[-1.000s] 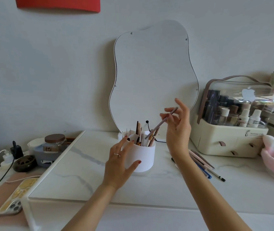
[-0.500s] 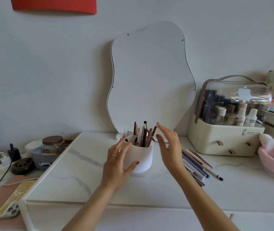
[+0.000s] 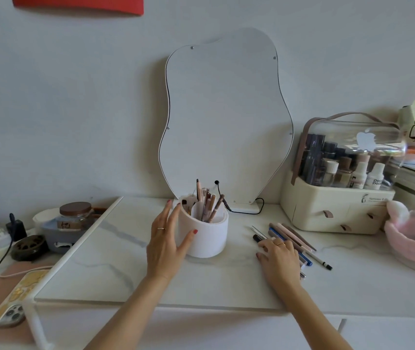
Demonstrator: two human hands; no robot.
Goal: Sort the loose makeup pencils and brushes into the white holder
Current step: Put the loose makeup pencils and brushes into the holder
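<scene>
Left hand (image 3: 166,245) braces the holder (image 3: 209,236) against tipping, grip loose; right hand (image 3: 278,258) covers the loose pencils (image 3: 300,238), grip unclear.

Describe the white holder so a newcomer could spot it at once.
Find the wavy-edged mirror against the wall; the white holder stands on the marbled tabletop just in front of its base, the left hand against its side. It is the only round cup with pencils upright in it, unlike the loose pencils lying flat to its right.
</scene>
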